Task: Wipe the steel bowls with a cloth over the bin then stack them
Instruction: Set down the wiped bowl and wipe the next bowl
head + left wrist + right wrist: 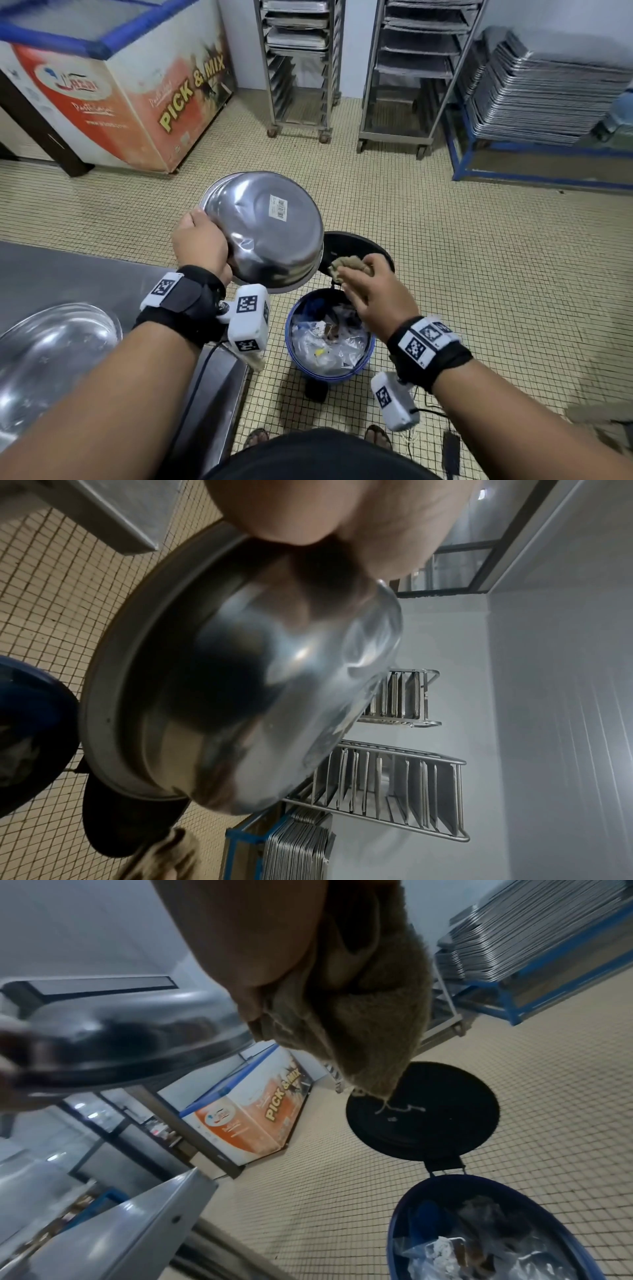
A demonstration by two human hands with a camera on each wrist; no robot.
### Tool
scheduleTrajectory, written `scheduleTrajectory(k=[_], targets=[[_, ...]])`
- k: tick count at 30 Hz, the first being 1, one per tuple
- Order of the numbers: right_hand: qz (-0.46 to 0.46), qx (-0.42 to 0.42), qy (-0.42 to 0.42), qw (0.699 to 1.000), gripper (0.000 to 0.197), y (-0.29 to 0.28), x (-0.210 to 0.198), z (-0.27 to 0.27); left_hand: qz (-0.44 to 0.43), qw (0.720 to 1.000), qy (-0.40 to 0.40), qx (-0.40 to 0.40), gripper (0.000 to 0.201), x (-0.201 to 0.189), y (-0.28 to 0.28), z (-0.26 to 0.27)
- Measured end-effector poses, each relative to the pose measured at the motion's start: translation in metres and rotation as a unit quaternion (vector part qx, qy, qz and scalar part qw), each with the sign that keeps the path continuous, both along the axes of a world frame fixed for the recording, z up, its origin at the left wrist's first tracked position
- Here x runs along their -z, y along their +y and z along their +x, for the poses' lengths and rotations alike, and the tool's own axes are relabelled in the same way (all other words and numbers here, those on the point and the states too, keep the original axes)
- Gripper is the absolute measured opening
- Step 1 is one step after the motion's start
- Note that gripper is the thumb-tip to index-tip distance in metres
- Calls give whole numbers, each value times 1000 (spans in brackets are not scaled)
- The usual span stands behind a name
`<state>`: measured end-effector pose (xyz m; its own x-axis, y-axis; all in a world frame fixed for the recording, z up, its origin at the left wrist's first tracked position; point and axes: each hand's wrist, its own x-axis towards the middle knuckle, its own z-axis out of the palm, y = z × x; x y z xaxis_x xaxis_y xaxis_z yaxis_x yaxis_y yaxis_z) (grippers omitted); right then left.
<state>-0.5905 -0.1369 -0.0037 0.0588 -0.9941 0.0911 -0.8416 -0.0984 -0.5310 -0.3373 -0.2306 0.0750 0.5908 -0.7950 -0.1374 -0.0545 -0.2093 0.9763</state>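
Bowl (263, 229) upturned in L hand (200, 240), cloth (349, 265) in R hand (373, 294) beside it.

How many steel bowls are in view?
2: one bowl held upside down in the left hand above the bin; another bowl rests on the counter. More may lie off-frame.
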Motion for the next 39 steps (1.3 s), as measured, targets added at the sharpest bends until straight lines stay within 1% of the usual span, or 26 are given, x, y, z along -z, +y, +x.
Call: scheduleTrajectory(k=[1,3,5,7,11,12,15,16,18,20,22,23,25,28,31,33,35,37,39], targets=[[-9,-21,-8,1000,33,3,-3,7,2,1000,3,3,38,1,-1,-1],[-25,-53,-12,998,29,4,-3,20,5,1000,-19,13,35,1,1,-5],[-28,-53,-9,998,26,-1,1,28,3,999,-37,25,35,1,4,-6],[-13,-23,-6,1000,28,-11,5,28,9,999,-38,29,37,3,2,-4],[61,59,13,996,35,-27,6,10,11,1000,-23,16,38,4,1,2],[57,66,3,996,36,-27,6,7,7,999,-29,12,38,4,2,3],[0,72,-43,997,37,-24,4,5,-8,998,-56,10,33,2,4,4],[-16,80,-64,995,38,-24,3,6,-4,999,-45,14,33,3,5,4],[-39,100,-104,989,40,-23,1,13,-2,999,-47,14,36,4,3,3],[-34,93,-126,987,41,-21,2,20,6,1000,-22,9,38,5,1,5],[0,65,-111,992,39,-18,7,23,12,1000,-8,4,39,5,-1,8],[20,60,-98,993,38,-16,10,23,16,1000,-17,2,38,3,-1,9],[40,79,-96,991,38,-14,12,19,14,999,-36,0,36,0,-1,11],[16,104,-114,988,39,-13,9,14,-1,1000,-28,-14,38,-1,2,10],[-12,88,-125,988,41,-16,2,18,1,1000,-20,-17,40,1,5,6],[-18,69,-124,990,40,-17,0,25,14,1000,4,-4,36,1,6,2],[4,61,-107,992,39,-17,3,27,30,999,13,7,34,-2,8,0],[29,71,-88,993,39,-16,7,25,18,1000,12,3,36,1,7,3],[37,90,-99,990,40,-16,7,20,7,1000,10,-2,37,5,7,7]])
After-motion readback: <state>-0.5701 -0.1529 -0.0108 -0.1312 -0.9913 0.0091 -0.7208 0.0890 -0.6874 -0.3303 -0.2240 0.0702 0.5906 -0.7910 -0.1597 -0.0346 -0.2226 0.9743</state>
